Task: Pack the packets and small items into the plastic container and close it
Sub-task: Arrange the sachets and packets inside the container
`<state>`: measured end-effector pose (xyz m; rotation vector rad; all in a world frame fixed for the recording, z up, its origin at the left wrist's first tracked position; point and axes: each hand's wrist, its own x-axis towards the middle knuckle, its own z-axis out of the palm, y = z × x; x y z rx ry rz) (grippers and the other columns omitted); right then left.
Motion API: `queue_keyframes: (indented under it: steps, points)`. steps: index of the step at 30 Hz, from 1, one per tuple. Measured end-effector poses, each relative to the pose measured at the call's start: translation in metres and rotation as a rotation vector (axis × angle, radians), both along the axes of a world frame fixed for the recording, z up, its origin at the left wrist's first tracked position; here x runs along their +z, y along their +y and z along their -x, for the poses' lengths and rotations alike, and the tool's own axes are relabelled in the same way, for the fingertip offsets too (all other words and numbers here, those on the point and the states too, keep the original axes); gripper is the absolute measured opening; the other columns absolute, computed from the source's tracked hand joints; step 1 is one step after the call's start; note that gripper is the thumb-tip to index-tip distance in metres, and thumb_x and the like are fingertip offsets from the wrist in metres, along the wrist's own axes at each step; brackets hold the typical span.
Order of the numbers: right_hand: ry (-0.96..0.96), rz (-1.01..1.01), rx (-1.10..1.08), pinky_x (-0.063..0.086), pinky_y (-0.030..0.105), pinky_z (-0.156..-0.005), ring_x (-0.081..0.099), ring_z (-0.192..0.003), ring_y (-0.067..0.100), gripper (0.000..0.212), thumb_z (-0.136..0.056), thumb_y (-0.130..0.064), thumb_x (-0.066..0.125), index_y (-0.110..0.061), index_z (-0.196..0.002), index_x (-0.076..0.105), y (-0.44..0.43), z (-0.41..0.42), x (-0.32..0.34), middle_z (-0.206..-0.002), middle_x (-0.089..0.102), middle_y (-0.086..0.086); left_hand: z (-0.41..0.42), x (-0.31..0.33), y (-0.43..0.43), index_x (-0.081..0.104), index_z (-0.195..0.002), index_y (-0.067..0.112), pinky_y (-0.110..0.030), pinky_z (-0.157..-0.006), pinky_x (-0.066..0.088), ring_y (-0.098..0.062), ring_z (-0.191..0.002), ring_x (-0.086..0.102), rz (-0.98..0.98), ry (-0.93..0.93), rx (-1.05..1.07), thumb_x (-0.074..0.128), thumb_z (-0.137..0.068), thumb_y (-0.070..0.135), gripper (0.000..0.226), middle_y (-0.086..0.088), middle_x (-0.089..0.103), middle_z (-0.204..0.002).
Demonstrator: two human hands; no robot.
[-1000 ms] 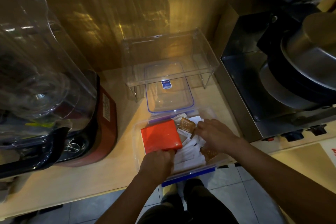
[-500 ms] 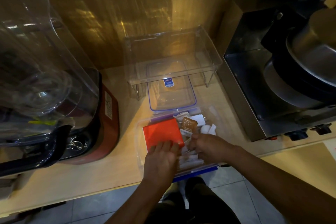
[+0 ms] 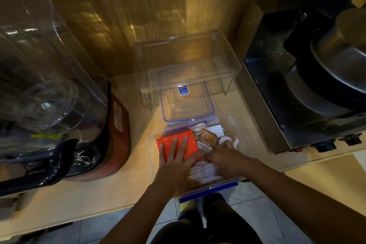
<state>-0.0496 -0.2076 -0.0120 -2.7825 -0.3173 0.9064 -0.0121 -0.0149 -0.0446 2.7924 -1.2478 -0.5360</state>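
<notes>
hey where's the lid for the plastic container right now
In the head view the lid lies flat on the counter, just behind the open container, its far end tucked under the clear raised shelf. Neither hand touches it.

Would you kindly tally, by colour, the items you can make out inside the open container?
Orange-red flat box: 1
Brown packet: 1
White items: several, overlapping, cannot be counted exactly
Total in the container: 2 coloured items, plus the uncounted white ones

Open clear container – red packet, brown sachet, white packets inside, lid behind
</notes>
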Motion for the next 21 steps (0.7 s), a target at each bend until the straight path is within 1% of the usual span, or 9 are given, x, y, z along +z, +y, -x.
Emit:
queue_keyframes:
  steps: [2,4,7,11,13,15,18,19,21]
  points:
    - [0.044,-0.044,0.005,0.025,0.042,-0.098,0.047,-0.122,0.027,0.037,-0.082,-0.012,0.059,-0.019,-0.119,0.057,0.004,0.0,0.003,-0.127,0.06,0.002,0.0,0.0,-0.001,-0.046,-0.115,0.057,-0.063,-0.106,-0.015,-0.033,-0.131,-0.036,-0.006,-0.006,0.01,0.044,-0.075,0.075,0.1,-0.001,-0.038,-0.143]
    - [-0.02,-0.021,0.045,0.027,0.044,-0.102,0.044,-0.126,0.024,0.043,-0.083,-0.016,0.061,-0.023,-0.124,0.053,0.001,0.001,0.007,-0.133,0.055,0.0,0.0,-0.001,-0.001,-0.041,-0.121,0.055,-0.064,-0.106,-0.015,-0.034,-0.132,-0.035,-0.012,-0.009,0.017,0.043,-0.075,0.076,0.098,-0.001,-0.038,-0.143]
    - [-0.179,0.167,0.101,0.026,0.045,-0.105,0.04,-0.129,0.023,0.054,-0.079,-0.026,0.067,-0.03,-0.129,0.048,-0.013,0.0,0.019,-0.14,0.047,0.001,0.0,0.0,-0.002,-0.014,-0.142,0.048,-0.065,-0.107,-0.014,-0.035,-0.134,-0.033,-0.027,0.001,0.011,0.041,-0.075,0.076,0.092,-0.002,-0.036,-0.144]
    - [-0.22,0.265,0.115,0.02,0.041,-0.104,0.041,-0.126,0.024,0.035,-0.083,-0.024,0.061,-0.026,-0.118,0.06,-0.025,-0.002,0.034,-0.131,0.056,0.003,0.0,0.003,-0.002,0.003,-0.145,0.046,-0.067,-0.107,-0.011,-0.039,-0.142,-0.019,-0.025,-0.027,0.01,0.044,-0.077,0.074,0.085,-0.007,-0.017,-0.158]
    - [-0.194,0.293,0.135,0.019,0.042,-0.106,0.04,-0.126,0.025,0.03,-0.088,-0.024,0.055,-0.021,-0.117,0.061,-0.025,-0.002,0.036,-0.13,0.057,0.005,0.0,0.003,-0.002,0.003,-0.145,0.046,-0.067,-0.107,-0.011,-0.04,-0.143,-0.016,-0.032,-0.039,0.011,0.044,-0.077,0.074,0.085,-0.008,-0.013,-0.159]
    - [-0.128,0.24,0.061,0.025,0.041,-0.106,0.043,-0.122,0.027,0.026,-0.089,-0.024,0.052,-0.018,-0.113,0.062,-0.025,-0.004,0.043,-0.128,0.058,0.006,0.0,0.004,-0.002,0.0,-0.145,0.046,-0.067,-0.107,-0.011,-0.04,-0.143,-0.016,-0.041,-0.038,0.012,0.041,-0.076,0.076,0.086,-0.008,-0.014,-0.159]
    - [-0.05,0.182,-0.002,0.039,0.031,-0.085,0.056,-0.109,0.028,0.023,-0.085,-0.016,0.057,-0.015,-0.106,0.065,-0.03,-0.007,0.062,-0.119,0.062,0.01,0.0,0.003,-0.002,-0.002,-0.145,0.047,-0.067,-0.108,-0.011,-0.039,-0.143,-0.019,-0.031,-0.019,0.015,0.041,-0.077,0.076,0.086,-0.007,-0.019,-0.158]
    - [-0.057,0.185,-0.033,0.039,0.028,-0.077,0.059,-0.105,0.027,0.022,-0.084,-0.015,0.058,-0.015,-0.105,0.065,-0.033,-0.008,0.069,-0.116,0.062,0.01,-0.001,0.003,-0.002,-0.003,-0.145,0.047,-0.066,-0.108,-0.012,-0.038,-0.143,-0.02,-0.028,-0.014,0.017,0.04,-0.076,0.076,0.086,-0.006,-0.024,-0.155]
    - [-0.091,0.223,-0.083,0.039,0.027,-0.072,0.06,-0.103,0.026,0.023,-0.083,-0.013,0.058,-0.015,-0.105,0.063,-0.037,-0.009,0.08,-0.115,0.061,0.008,-0.001,0.003,-0.002,-0.004,-0.144,0.048,-0.066,-0.108,-0.012,-0.036,-0.143,-0.022,-0.035,-0.007,0.019,0.037,-0.076,0.077,0.085,-0.003,-0.03,-0.151]
